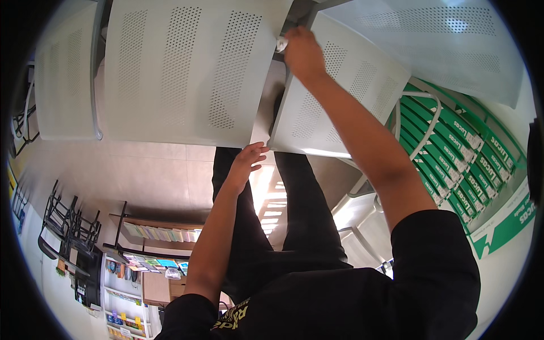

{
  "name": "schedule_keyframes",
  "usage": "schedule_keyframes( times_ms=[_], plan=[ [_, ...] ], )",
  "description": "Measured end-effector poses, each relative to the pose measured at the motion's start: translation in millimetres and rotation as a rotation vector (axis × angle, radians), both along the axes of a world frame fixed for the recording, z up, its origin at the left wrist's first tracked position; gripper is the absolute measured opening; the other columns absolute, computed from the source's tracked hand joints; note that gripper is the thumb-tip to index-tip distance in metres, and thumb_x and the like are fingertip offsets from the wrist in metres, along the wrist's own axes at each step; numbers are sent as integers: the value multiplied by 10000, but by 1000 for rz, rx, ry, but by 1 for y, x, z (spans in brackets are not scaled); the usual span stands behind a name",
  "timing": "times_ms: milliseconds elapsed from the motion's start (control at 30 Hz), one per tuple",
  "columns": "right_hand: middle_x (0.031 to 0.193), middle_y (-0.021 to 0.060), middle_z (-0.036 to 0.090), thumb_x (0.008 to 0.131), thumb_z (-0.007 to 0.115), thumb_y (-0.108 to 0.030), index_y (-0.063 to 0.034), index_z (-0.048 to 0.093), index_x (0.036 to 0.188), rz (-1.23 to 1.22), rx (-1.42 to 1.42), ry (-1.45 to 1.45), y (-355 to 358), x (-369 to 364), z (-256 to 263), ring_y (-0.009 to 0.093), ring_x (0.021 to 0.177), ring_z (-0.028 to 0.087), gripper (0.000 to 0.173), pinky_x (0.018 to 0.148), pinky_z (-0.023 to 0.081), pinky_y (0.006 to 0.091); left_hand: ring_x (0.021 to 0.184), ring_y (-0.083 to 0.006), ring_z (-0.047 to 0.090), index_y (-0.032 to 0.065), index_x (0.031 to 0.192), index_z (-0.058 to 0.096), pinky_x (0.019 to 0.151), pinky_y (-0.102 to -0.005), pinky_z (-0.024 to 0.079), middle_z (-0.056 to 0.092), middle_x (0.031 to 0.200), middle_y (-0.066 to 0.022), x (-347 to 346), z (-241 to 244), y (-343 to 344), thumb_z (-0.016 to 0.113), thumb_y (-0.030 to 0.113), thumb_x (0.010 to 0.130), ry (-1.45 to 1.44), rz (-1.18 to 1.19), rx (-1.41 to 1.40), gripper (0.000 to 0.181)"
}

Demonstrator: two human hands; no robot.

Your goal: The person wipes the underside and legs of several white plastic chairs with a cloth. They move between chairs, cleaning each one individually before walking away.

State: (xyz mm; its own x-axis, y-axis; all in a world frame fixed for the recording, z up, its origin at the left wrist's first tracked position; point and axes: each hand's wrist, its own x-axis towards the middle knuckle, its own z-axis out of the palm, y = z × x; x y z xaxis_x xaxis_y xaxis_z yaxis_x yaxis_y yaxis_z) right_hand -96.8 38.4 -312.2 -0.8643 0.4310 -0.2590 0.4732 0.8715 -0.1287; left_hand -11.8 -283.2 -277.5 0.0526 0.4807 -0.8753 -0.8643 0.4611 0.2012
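Observation:
In my right hand (304,53) is a crumpled white cloth or tissue (281,44), partly hidden by my fingers. The hand reaches over the gap between two perforated metal bench seats, the wide middle seat (155,85) and the right seat (312,97). My left hand (247,163) is lower, by the front edges of these seats where the gap comes out. Its fingers are apart and hold nothing; whether a fingertip touches an edge I cannot tell.
Another perforated seat (68,89) continues the bench at left, past a grey armrest (97,85). A perforated backrest (446,51) rises at upper right. Green boxes (459,157) stand stacked on a rack at right. Black metal chairs (70,225) and a shelf unit (123,297) are at lower left.

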Motion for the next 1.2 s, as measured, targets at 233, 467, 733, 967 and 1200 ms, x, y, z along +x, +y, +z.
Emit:
schedule_keyframes(
  times_ms=[233,467,733,967,1200],
  plan=[
    [1330,130,647,942,575,-168,-59,748,1191,451,66,-480,-41,26,-64,344,1281,547,322,1176,333,477,1344,-288,528,79,1485,483,1145,-472,372,589,1468,-102,-8,-1,6,490,414,1085,-3,40,19,522],
    [1368,143,655,981,525,-225,-54,721,1259,474,204,-446,-51,41,-96,343,1338,531,381,1168,344,502,1346,-281,529,96,1482,490,1143,-469,377,593,1464,-93,-17,-2,9,475,416,1092,-14,52,22,505],
    [1140,181,719,905,586,-94,4,750,1052,676,-428,-686,-31,25,-37,325,1176,643,241,943,559,419,1345,-287,533,97,1472,499,1138,-472,382,611,1443,-93,-27,8,-2,498,411,1082,6,135,34,501],
    [1152,139,717,888,605,-153,-15,757,1037,705,18,-346,15,19,-37,309,1163,613,254,1013,493,490,1336,-290,543,102,1465,509,1131,-477,389,611,1442,-94,-15,4,-15,499,384,1081,-28,117,12,477],
    [1281,192,669,914,578,-135,-11,737,1170,556,167,-666,-45,11,-53,321,1233,594,326,1070,454,493,1319,-271,546,93,1481,493,1116,-448,394,611,1440,-92,-20,18,-22,499,392,1078,7,98,17,502]
  ],
)
